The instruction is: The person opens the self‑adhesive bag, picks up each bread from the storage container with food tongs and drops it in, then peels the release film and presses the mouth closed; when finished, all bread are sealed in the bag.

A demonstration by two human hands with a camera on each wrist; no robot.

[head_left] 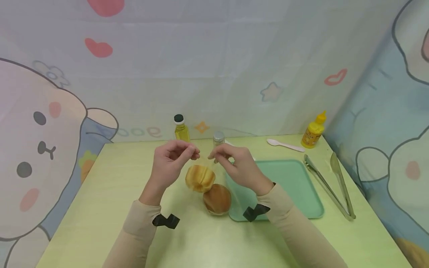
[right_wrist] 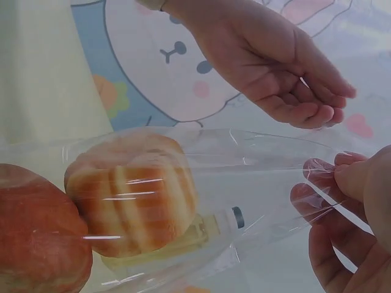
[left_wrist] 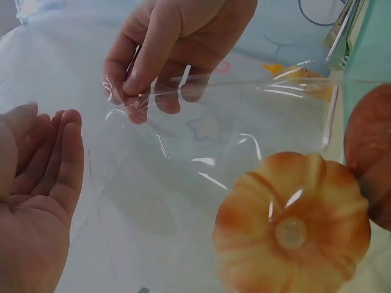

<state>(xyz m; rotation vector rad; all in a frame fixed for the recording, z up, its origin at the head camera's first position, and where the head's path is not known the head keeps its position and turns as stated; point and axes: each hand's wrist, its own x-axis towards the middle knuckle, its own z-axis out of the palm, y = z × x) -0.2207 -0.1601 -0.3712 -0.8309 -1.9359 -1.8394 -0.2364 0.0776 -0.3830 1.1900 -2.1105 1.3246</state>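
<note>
A clear plastic bag [right_wrist: 263, 183] hangs with two bread rolls in it: a pale, ridged bun [head_left: 196, 179] and a browner round bun [head_left: 218, 200]. My right hand [head_left: 241, 167] pinches the bag's gathered top edge between thumb and fingers, plain in the right wrist view. Beside the bag's mouth, my left hand [head_left: 164, 167] has its fingers loosely bent. A gap shows between that hand and the plastic in the left wrist view. Both buns sit low in the bag, touching or nearly touching each other.
A green tray [head_left: 288, 186] lies on the right, partly under my right forearm. Metal tongs [head_left: 326, 186] lie beside it. Behind are an oil bottle [head_left: 182, 130], a shaker [head_left: 219, 137], a pale spoon [head_left: 285, 144] and a yellow squeeze bottle [head_left: 313, 132]. Fabric walls border the table.
</note>
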